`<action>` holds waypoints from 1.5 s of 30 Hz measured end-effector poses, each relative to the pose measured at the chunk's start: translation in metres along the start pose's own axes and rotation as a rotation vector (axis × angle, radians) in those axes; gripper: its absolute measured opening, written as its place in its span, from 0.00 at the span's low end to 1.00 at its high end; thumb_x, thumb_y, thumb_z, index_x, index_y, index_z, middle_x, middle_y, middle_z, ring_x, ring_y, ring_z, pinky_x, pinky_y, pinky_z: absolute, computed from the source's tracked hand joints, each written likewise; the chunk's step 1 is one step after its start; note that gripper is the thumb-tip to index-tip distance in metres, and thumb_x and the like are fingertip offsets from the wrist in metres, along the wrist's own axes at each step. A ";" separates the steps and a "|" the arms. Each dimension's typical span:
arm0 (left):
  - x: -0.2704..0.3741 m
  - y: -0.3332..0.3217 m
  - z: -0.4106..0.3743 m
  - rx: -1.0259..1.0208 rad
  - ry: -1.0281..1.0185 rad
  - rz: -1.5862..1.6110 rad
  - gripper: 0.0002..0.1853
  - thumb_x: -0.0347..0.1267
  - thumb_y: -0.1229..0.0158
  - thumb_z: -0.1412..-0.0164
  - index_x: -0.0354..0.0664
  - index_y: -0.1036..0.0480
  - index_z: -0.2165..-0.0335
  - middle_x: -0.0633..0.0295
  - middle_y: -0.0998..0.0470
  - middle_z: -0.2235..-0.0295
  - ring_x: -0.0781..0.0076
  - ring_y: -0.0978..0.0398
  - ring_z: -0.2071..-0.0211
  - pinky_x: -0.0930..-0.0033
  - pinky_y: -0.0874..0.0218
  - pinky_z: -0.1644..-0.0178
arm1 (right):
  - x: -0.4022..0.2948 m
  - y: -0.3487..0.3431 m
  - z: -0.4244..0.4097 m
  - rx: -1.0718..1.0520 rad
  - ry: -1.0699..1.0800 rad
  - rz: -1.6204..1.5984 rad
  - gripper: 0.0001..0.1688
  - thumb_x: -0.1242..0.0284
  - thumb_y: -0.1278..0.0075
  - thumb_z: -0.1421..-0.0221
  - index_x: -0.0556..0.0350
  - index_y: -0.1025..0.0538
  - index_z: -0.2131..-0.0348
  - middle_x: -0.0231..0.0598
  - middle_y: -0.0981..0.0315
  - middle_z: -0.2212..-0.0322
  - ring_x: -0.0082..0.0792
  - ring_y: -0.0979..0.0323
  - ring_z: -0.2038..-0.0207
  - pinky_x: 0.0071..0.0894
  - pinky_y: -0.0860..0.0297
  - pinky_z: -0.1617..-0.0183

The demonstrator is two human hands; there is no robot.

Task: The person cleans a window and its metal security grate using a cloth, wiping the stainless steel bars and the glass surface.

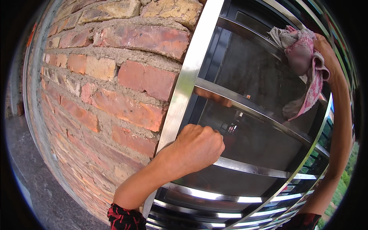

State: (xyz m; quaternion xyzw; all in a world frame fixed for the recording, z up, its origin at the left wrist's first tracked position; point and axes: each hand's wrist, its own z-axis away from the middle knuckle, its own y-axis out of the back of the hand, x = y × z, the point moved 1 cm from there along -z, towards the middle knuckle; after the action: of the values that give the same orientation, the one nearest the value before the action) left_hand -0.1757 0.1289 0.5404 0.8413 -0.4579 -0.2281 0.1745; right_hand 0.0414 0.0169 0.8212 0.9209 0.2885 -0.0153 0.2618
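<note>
My left hand (201,145) is closed in a fist around a horizontal metal bar (250,168) of a window grille, close to its shiny upright frame (185,83). The curled fingertips are hidden behind the knuckles. At upper right, my right hand (325,51) grips a bunched pink and grey cloth (304,57). One end of the cloth dangles below the hand, in front of the dark window mesh or glass (253,74). Another grille bar (247,100) crosses between the two hands.
A rough brick wall (132,112) with uneven mortar borders the grille's left side. Several more metal bars (212,197) run below my left hand. Grey ground (34,161) shows at far left, and green plants (346,175) at the right rim.
</note>
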 end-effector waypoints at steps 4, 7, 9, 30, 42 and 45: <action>0.000 -0.008 -0.003 -0.006 -0.029 0.000 0.15 0.31 0.51 0.43 0.35 0.31 0.83 0.51 0.31 0.90 0.52 0.27 0.86 0.55 0.35 0.78 | 0.076 -0.026 -0.085 -0.235 0.190 0.526 0.12 0.75 0.56 0.48 0.65 0.23 0.68 0.43 0.25 0.73 0.34 0.24 0.71 0.29 0.27 0.64; -0.001 0.001 0.003 -0.031 0.002 -0.015 0.15 0.31 0.51 0.43 0.36 0.30 0.84 0.52 0.31 0.91 0.54 0.27 0.86 0.56 0.35 0.79 | 0.067 -0.069 -0.098 0.033 0.639 0.916 0.12 0.76 0.51 0.51 0.62 0.22 0.65 0.50 0.24 0.69 0.44 0.24 0.62 0.38 0.27 0.59; -0.003 0.001 0.007 0.029 -0.001 -0.017 0.15 0.32 0.50 0.43 0.37 0.30 0.83 0.54 0.31 0.91 0.57 0.28 0.87 0.58 0.36 0.79 | 0.046 -0.081 -0.119 0.223 0.688 0.760 0.13 0.77 0.49 0.53 0.61 0.22 0.64 0.52 0.24 0.66 0.45 0.25 0.61 0.38 0.28 0.56; -0.004 0.001 0.012 0.077 -0.048 0.074 0.07 0.30 0.46 0.51 0.36 0.31 0.79 0.62 0.31 0.91 0.72 0.28 0.88 0.71 0.40 0.85 | 0.024 -0.116 -0.251 0.345 0.534 1.152 0.19 0.71 0.59 0.45 0.56 0.29 0.54 0.53 0.29 0.59 0.51 0.30 0.56 0.44 0.34 0.53; -0.001 -0.002 0.010 0.176 -0.018 -0.051 0.14 0.32 0.45 0.47 0.43 0.35 0.85 0.64 0.34 0.94 0.69 0.31 0.91 0.69 0.42 0.85 | 0.095 -0.021 -0.173 -0.154 -0.328 1.488 0.15 0.74 0.49 0.51 0.54 0.21 0.60 0.51 0.24 0.61 0.46 0.25 0.59 0.39 0.29 0.58; -0.003 0.004 0.012 0.082 0.003 -0.081 0.13 0.32 0.46 0.46 0.41 0.32 0.85 0.63 0.34 0.94 0.67 0.29 0.90 0.65 0.40 0.83 | 0.148 0.024 -0.129 -0.333 -0.391 1.313 0.19 0.75 0.51 0.52 0.72 0.24 0.61 0.60 0.27 0.58 0.44 0.26 0.56 0.42 0.30 0.55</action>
State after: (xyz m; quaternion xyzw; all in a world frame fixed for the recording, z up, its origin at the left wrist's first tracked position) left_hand -0.1862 0.1281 0.5324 0.8660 -0.4319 -0.2150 0.1313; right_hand 0.1617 0.1408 0.9173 0.8326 -0.3808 0.0253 0.4014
